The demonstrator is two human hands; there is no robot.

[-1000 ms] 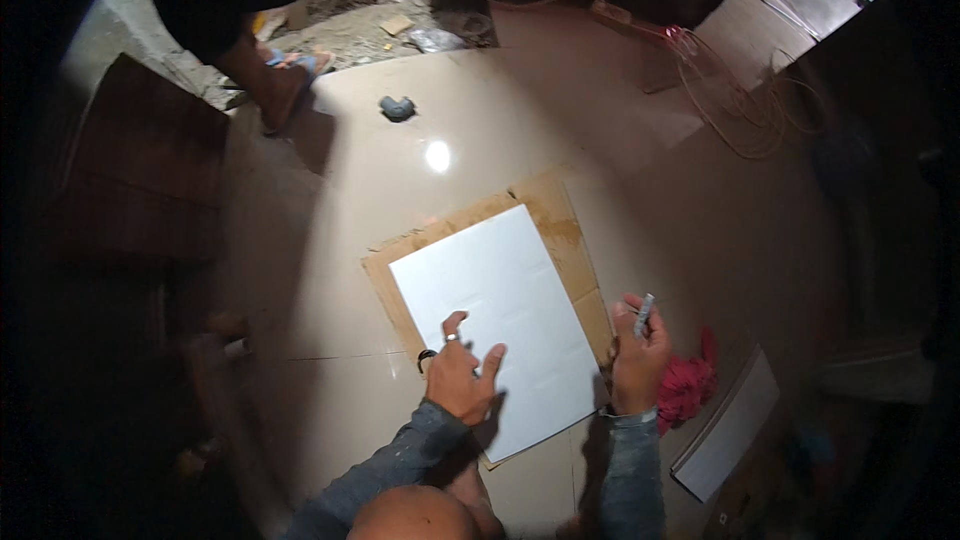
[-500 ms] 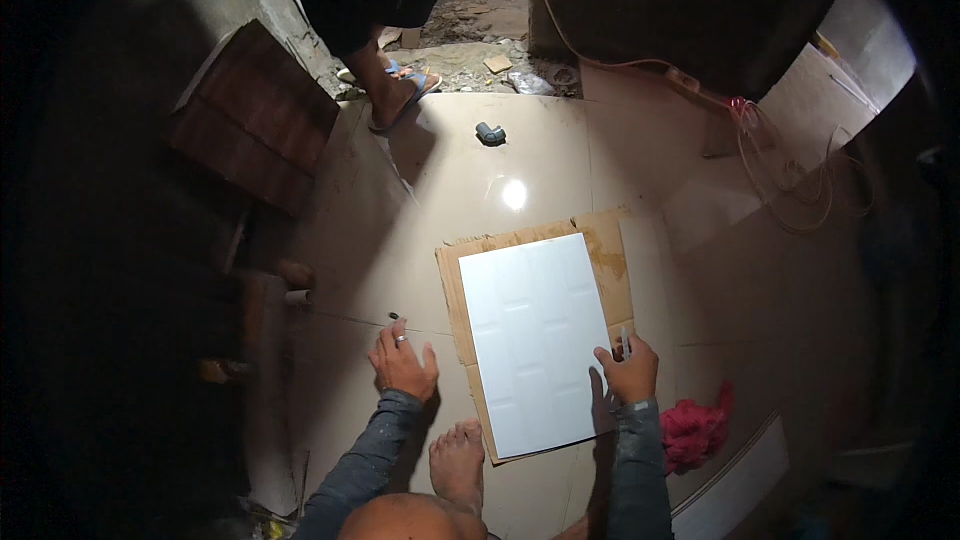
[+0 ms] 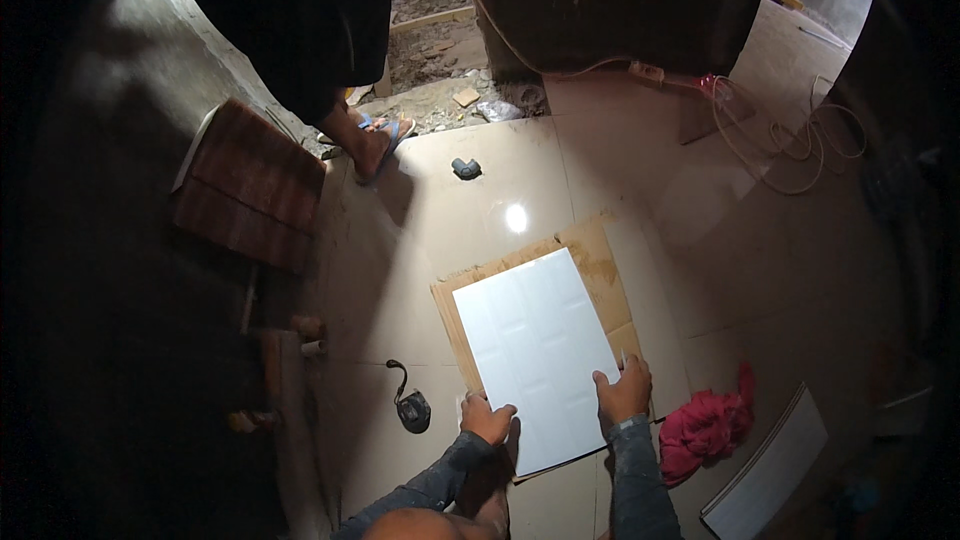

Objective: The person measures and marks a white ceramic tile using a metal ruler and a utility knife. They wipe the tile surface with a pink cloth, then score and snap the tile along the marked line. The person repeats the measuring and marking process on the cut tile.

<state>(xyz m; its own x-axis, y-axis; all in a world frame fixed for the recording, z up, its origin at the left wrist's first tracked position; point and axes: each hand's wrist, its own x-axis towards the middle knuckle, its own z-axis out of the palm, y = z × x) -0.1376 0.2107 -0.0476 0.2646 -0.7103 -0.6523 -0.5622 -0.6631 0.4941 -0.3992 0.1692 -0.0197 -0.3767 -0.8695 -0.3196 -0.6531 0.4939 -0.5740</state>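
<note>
A white wall tile (image 3: pixel 535 350) with a raised brick pattern lies on a flattened cardboard sheet (image 3: pixel 600 260). My left hand (image 3: pixel 487 420) grips the tile's left edge near its lower end, thumb on top. On the opposite edge, my right hand (image 3: pixel 625 390) has its thumb on the tile and its fingers curled at the side. A slim pale pen-like stick pokes up from the right hand's fingers; its kind is unclear. To the left of my left hand, a black tape measure (image 3: pixel 413 412) with a wrist strap rests on the floor.
A crumpled pink cloth (image 3: pixel 705 430) and another tile piece (image 3: pixel 768 465) lie at right. A grey pipe elbow (image 3: pixel 466 169) sits ahead. Brown tiles (image 3: pixel 250 185) lean at left, beside another person's sandalled foot (image 3: pixel 375 150). A cable (image 3: pixel 820 145) coils at far right.
My left hand has moved right from the floor onto the tile's left edge, and the tape measure now shows. My right hand stays at the right edge. The whole view has shifted.
</note>
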